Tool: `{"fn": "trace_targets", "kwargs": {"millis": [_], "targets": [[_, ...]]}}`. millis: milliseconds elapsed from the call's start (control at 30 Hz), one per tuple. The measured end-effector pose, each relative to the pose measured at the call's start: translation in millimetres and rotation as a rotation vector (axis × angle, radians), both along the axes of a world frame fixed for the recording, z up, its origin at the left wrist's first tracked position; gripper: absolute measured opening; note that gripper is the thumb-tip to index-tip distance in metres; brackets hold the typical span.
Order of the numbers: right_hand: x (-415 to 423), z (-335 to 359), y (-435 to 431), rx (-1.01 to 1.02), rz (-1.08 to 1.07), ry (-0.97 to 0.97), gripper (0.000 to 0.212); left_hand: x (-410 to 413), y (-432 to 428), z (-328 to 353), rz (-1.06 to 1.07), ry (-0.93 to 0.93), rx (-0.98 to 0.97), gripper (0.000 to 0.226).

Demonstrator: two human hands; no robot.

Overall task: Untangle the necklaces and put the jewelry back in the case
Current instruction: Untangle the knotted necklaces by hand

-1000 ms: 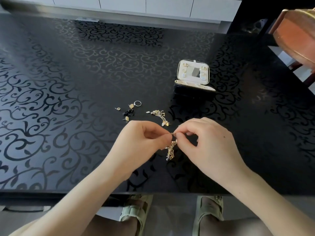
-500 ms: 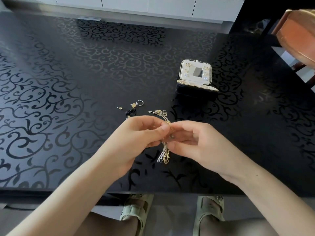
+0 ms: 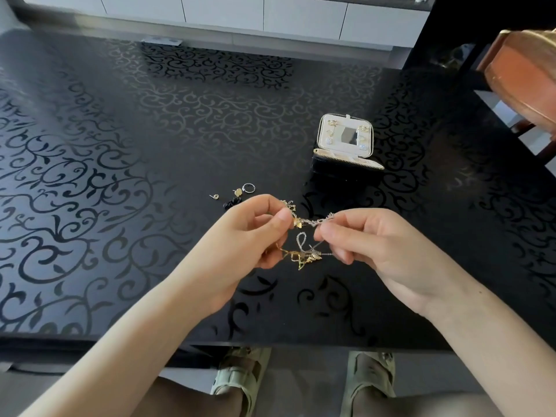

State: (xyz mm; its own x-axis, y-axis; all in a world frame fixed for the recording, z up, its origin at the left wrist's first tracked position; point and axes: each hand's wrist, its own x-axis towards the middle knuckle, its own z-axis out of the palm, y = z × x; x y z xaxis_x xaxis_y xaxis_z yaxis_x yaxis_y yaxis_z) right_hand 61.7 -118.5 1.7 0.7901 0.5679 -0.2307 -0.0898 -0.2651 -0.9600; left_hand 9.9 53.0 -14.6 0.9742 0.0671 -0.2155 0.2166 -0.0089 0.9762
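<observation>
A tangle of gold and silver necklaces (image 3: 304, 251) hangs between my two hands above the black table (image 3: 120, 176). My left hand (image 3: 249, 239) pinches one end of the tangle with thumb and fingers. My right hand (image 3: 364, 245) pinches the other end, and a short stretch of chain runs taut between them. A silver loop and gold charms dangle below. The small jewelry case (image 3: 346, 145) stands open behind my hands, its cream lid upright with earrings pinned around a mirror.
Loose pieces lie left of the case: a silver ring (image 3: 248, 187), a gold earring (image 3: 238, 191), a small stud (image 3: 214, 196) and a black piece (image 3: 231, 203). A brown chair (image 3: 523, 76) stands at the right. The table's near edge runs just above my sandalled feet.
My hands have drawn apart, stretching a length of chain between them. The tangle, which hung as one bunch, now spreads out with a silver loop showing.
</observation>
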Motion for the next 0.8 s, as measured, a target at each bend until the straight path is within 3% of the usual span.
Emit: {"fn": "trace_targets", "kwargs": {"millis": [200,300,400,467,567,667,800], "targets": [[2.5,1.9,-4.0,0.065,-0.04,-0.01,0.027,-0.8,0.3,0.6,-0.007,-0.171,0.32,0.02],[1.9,3.2,-4.2,0.1,-0.029,0.031,0.025,-0.5,5.0,0.4,-0.046,-0.177,0.322,0.022],[1.0,3.6,-4.8,0.083,-0.023,0.028,0.026,-0.8,12.2,1.3,-0.075,-0.13,0.312,0.01],[1.5,2.7,-5.3,0.07,-0.014,0.03,0.027,0.2,14.7,-2.5,-0.015,-0.123,0.358,0.022],[3.1,-0.4,-6.3,0.061,0.044,0.045,0.035,0.2,11.2,-3.5,0.058,-0.15,0.426,0.016],[4.6,-4.1,-5.7,0.126,0.065,0.098,0.035,0.2,7.7,-5.3,0.077,-0.146,0.381,0.018],[5.5,-4.1,-5.0,0.218,0.093,0.153,0.027,1.4,2.2,-4.6,0.1,-0.016,0.065,0.038]]}}
